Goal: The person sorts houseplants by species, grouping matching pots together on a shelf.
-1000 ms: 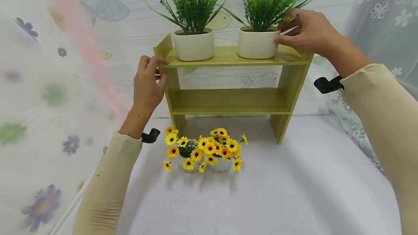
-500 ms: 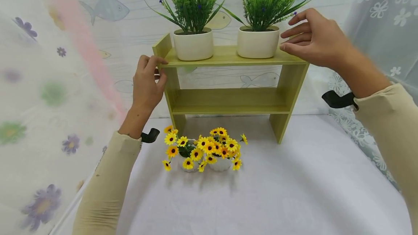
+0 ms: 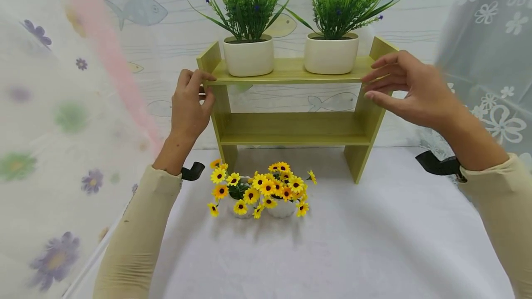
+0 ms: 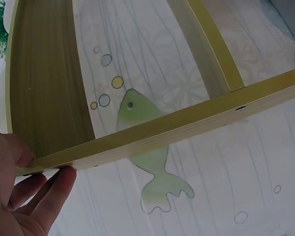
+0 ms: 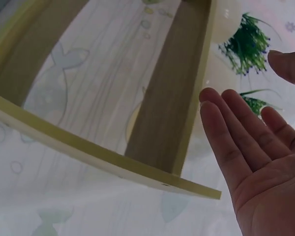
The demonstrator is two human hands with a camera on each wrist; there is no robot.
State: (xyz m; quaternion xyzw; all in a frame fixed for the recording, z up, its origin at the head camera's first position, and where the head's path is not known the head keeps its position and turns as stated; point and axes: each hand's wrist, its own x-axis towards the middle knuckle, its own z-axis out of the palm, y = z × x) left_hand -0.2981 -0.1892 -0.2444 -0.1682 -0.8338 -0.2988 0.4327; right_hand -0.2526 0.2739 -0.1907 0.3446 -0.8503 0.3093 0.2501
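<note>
From the head view, a yellow-green, wood-grained shelf [image 3: 295, 128] of flat boards is seen on a smooth white cloth [image 3: 374, 243]. On its top board, two glossy, rounded cream pots, the left pot [image 3: 248, 59] and the right pot [image 3: 331, 56], are planted with thin blades and tiny purple blossoms. In front of the shelf, thin-petalled yellow flowers [image 3: 268, 188] are set in small white pots. The shelf's upper left corner is gripped by the left hand [image 3: 191, 103], its forearm raised; the right hand [image 3: 420, 89] is held up by the right side panel, fingers gently bent, thumb parted below.

In the left wrist view, the panel's narrow edge is pinched between thumb and fingers before a fish-printed backdrop [image 4: 221, 162].

In the right wrist view, the fingers are nearly straight, the thumb held well apart; whether the shelf is touched cannot be told.
</note>
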